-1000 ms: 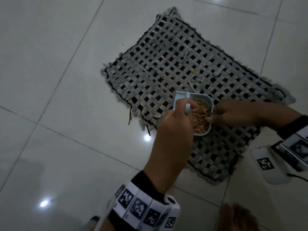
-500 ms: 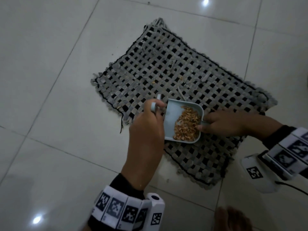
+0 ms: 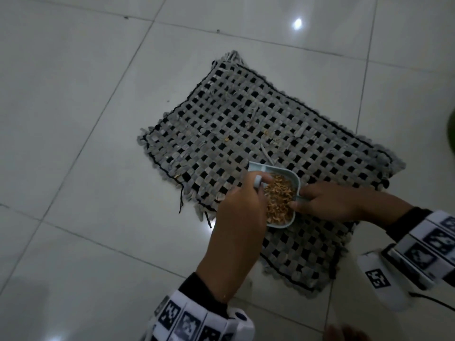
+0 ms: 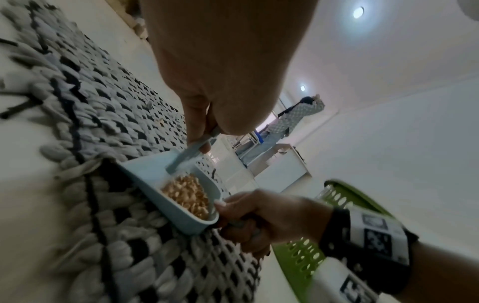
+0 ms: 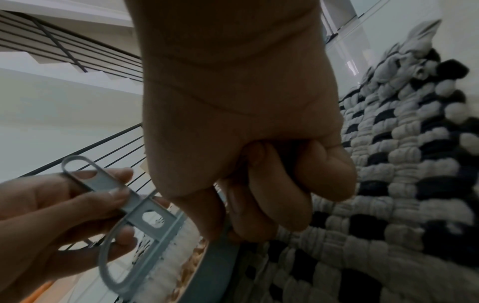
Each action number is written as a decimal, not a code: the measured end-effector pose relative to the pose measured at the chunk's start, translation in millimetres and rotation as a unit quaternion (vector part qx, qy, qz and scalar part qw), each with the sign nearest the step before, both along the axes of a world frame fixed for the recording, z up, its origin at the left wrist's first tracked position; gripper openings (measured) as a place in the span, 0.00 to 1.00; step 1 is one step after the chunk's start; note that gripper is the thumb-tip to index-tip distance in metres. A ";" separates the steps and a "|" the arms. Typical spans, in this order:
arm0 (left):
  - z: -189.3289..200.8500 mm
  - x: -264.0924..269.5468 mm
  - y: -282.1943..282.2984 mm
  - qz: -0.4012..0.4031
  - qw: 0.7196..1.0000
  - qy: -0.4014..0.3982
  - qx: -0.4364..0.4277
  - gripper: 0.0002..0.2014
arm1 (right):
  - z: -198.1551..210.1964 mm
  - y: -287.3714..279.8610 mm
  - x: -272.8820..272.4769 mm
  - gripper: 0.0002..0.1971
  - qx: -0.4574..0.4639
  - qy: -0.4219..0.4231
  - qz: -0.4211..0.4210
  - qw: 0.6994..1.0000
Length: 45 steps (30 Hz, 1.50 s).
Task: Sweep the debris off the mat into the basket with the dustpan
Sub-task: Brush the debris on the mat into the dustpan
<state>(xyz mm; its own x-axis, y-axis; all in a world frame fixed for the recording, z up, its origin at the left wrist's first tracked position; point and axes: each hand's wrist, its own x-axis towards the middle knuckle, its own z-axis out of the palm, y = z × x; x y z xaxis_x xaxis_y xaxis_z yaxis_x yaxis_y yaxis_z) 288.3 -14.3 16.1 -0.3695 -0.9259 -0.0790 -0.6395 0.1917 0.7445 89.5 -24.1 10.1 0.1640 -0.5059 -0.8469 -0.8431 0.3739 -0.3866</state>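
Observation:
A grey and black woven mat (image 3: 246, 124) lies on the tiled floor. On its near part sits a light blue dustpan (image 3: 293, 178) filled with brown debris (image 3: 280, 203). My right hand (image 3: 317, 200) grips the dustpan's handle, fingers curled round it (image 5: 272, 184). My left hand (image 3: 246, 200) pinches a small blue brush (image 4: 191, 151) whose bristles reach into the pan beside the debris (image 4: 189, 194). A few brown bits (image 3: 226, 139) lie loose on the mat. The green basket (image 4: 337, 205) stands just behind my right wrist, showing as a green sliver (image 3: 451, 134) in the head view.
Glossy white floor tiles (image 3: 86, 168) surround the mat. A foot (image 3: 344, 334) shows at the bottom edge. A person (image 4: 293, 119) stands far off in the room. A stair railing (image 5: 64, 51) rises behind the left hand.
My left hand swung the brush out to the pan's left side, then back over the debris. The dustpan stayed on the mat in my right hand's grip.

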 end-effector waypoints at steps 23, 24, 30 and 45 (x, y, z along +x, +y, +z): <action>1.4 29.4 -102.0 0.070 0.991 -0.030 -0.114 0.08 | -18.1 -2.9 52.1 0.21 -0.138 -0.049 -0.195 0.970; 4.7 30.3 -100.5 0.082 0.990 -0.015 -0.117 0.07 | -18.4 -3.5 52.2 0.21 -0.134 -0.048 -0.196 0.970; 4.3 28.6 -109.7 0.107 0.979 -0.015 -0.176 0.10 | -19.3 -2.5 52.0 0.21 -0.125 -0.047 -0.200 0.971; 5.3 19.6 -79.9 -0.007 0.986 -0.056 -0.156 0.09 | -26.3 1.1 50.6 0.22 -0.118 -0.076 -0.223 0.965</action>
<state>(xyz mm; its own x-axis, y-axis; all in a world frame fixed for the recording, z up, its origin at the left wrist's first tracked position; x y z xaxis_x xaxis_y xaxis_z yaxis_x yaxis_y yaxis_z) 307.9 -94.2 21.5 -0.3874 -0.9067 0.1667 -0.7107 0.4089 0.5724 140.1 -23.0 -16.3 -0.0010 -0.7302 -0.6832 -0.5445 0.5735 -0.6121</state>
